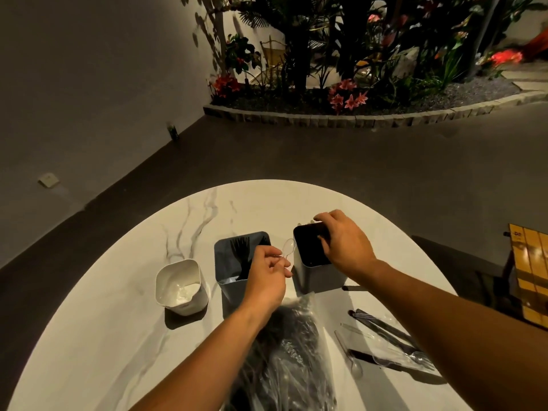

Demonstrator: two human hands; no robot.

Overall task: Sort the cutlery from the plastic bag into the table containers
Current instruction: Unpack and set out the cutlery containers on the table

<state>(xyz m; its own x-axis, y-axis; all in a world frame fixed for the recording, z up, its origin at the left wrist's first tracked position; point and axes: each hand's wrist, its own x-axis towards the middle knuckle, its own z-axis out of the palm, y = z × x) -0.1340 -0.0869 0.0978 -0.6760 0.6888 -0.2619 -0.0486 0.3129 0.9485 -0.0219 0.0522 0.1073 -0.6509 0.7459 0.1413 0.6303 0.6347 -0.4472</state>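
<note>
My left hand (268, 275) pinches a clear plastic spoon (288, 248), held up between the two grey containers. My right hand (345, 243) hangs over the right grey container (318, 275), fingers curled at its dark opening; whether they hold anything is hidden. The middle grey container (228, 272) has black forks standing in it. A white container (194, 302) at the left holds clear cutlery. The plastic bag (292, 360) of black and clear cutlery lies near the front edge.
Loose black and clear cutlery (385, 342) lies on the marble table (118, 336) at the right of the bag. A chair (527, 280) with a yellow slatted seat stands off the right edge. Beyond the table are dark floor and a planter.
</note>
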